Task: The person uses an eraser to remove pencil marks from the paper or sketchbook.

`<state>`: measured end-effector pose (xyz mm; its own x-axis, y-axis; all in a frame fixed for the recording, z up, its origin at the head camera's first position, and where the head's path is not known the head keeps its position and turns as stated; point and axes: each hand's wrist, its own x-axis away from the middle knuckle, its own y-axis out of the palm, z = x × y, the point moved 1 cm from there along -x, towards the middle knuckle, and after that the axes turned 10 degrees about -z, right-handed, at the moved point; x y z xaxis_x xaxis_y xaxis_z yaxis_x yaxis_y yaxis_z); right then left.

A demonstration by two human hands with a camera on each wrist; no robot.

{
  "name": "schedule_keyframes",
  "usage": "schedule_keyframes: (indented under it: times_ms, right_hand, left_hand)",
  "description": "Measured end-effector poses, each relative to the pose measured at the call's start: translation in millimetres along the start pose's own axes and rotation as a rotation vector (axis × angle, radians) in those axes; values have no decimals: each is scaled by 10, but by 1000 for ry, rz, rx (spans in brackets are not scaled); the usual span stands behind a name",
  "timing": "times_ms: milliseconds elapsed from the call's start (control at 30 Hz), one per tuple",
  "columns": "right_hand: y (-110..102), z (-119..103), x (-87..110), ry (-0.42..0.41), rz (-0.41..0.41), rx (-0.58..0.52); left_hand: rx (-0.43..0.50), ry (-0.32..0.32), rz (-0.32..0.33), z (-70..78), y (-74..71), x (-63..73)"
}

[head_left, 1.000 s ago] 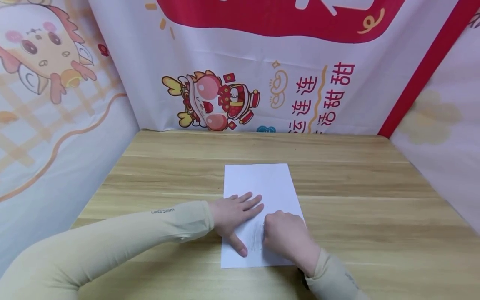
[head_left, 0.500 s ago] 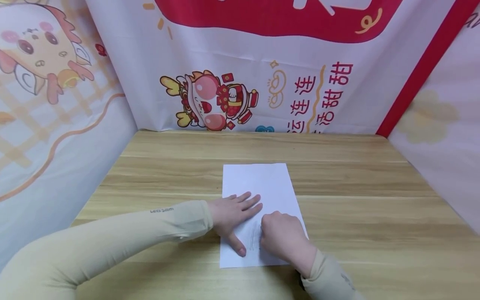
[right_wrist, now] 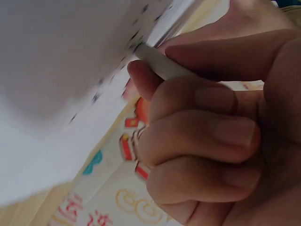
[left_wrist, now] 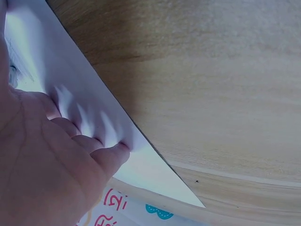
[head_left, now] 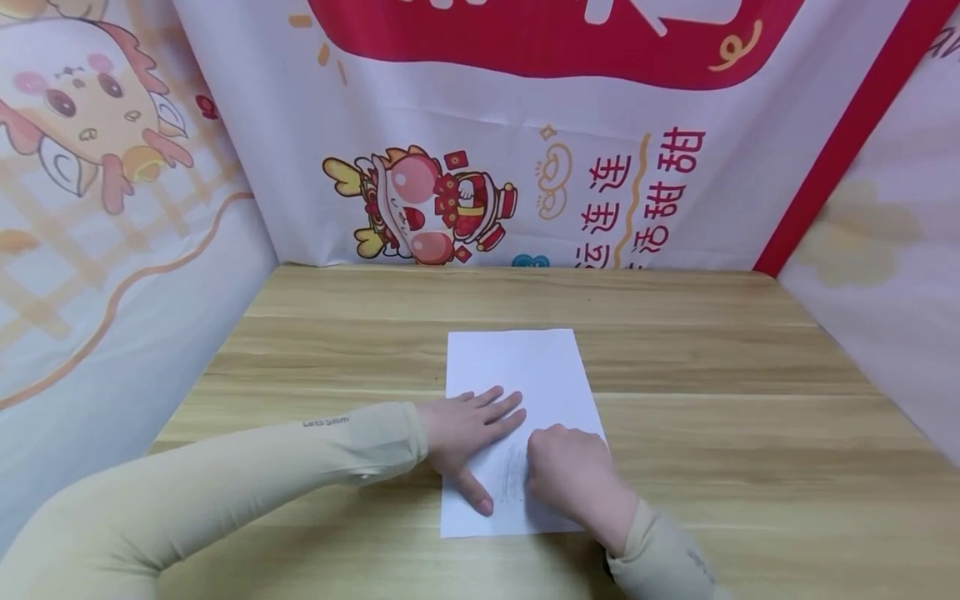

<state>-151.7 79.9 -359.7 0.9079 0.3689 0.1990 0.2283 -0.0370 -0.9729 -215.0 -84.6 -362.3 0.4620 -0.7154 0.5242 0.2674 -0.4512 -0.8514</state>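
Observation:
A white sheet of paper [head_left: 517,358] lies on the wooden table, with grey strokes [head_left: 512,475] on its lower half. My left hand [head_left: 461,429] rests on the paper's left side, fingers spread and thumb pointing toward the near edge. To the right of the strokes, my right hand [head_left: 573,471] is curled on the sheet. In the right wrist view it pinches a slim pale drawing stick [right_wrist: 164,65] whose dark tip touches the paper; its other end is hidden in the fist. The head view does not show the stick.
The wooden table top [head_left: 697,375] extends around the sheet. A printed cloth [head_left: 450,100] hangs behind the table. Cloth walls [head_left: 165,242] stand along both sides.
My right hand has shifted slightly left and then back right over the strokes. The left hand stays on the paper.

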Motion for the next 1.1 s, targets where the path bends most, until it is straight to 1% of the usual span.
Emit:
schedule_keyframes:
  times_ms: [67,133,200,267,400,467,567,600,767,900,1033,1100]
  right_hand:
    - [7,-6,1,-25,-3,7]
    - [9,-5,6,-33,-9,1]
    - [6,10,7,-18,-2,10]
    - [0,23,12,0,-11,15]
    - [16,17,20,-36,-26,38]
    - [17,20,15,-28,-38,39]
    - [4,48,-7,15,-47,11]
    - [-2,55,-14,17,-57,-3]
    - [-24,78,-45,-42,-84,-85]
    - [-47,114,-77,1,-79,-133]
    - [-61,84,-45,0,-115,-171]
    - [-61,87,-41,16,-129,-187]
  left_hand:
    - [2,1,-3,0,1,-4]
    - [1,1,-4,0,6,-7]
    - [-1,-3,-2,1,14,-7]
    - [1,-3,-2,4,19,-8]
    - [3,-6,-8,9,27,-6]
    - [-3,-5,-6,7,30,-8]
    - [-17,-6,3,-3,30,-10]
    - [-21,-7,3,-6,27,-8]
    - [-20,-12,-12,-15,17,-4]
    - [-29,-14,-8,-14,9,-11]
    - [-19,-14,-11,-10,2,-18]
    - [-16,-15,-14,-7,1,-21]
